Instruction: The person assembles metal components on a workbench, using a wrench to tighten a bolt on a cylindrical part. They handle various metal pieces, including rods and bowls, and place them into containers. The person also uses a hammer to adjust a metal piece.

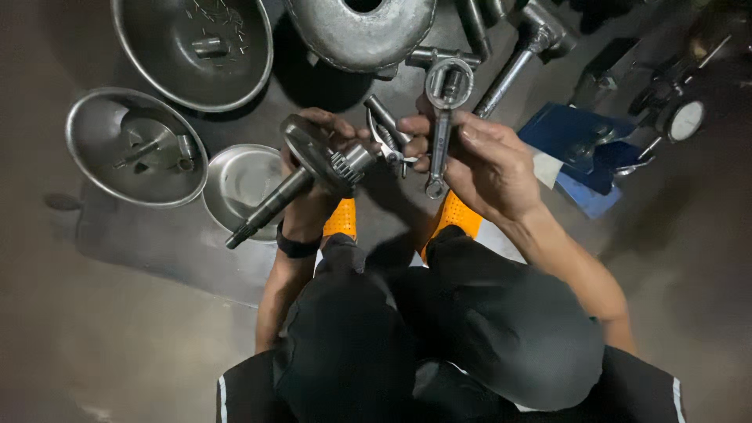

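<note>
My left hand (317, 149) grips a grey metal shaft assembly (301, 176) with a round disc and a small gear; its long splined shaft points down-left over a bowl. My right hand (486, 160) holds a pair of small pliers (388, 133), whose jaws touch the gear end of the assembly. A metal rod with a ring at its top (445, 110) stands upright between the fingers of my right hand. Both hands work above my knees and orange shoes (341, 218).
Three metal bowls lie on the dark mat to the left: a large one (192, 51) with small pins, a medium one (133, 149) with parts, a small one (239, 184). A round metal housing (360, 31) sits ahead. Blue cloth (580, 145) and a dial gauge (683, 119) are right.
</note>
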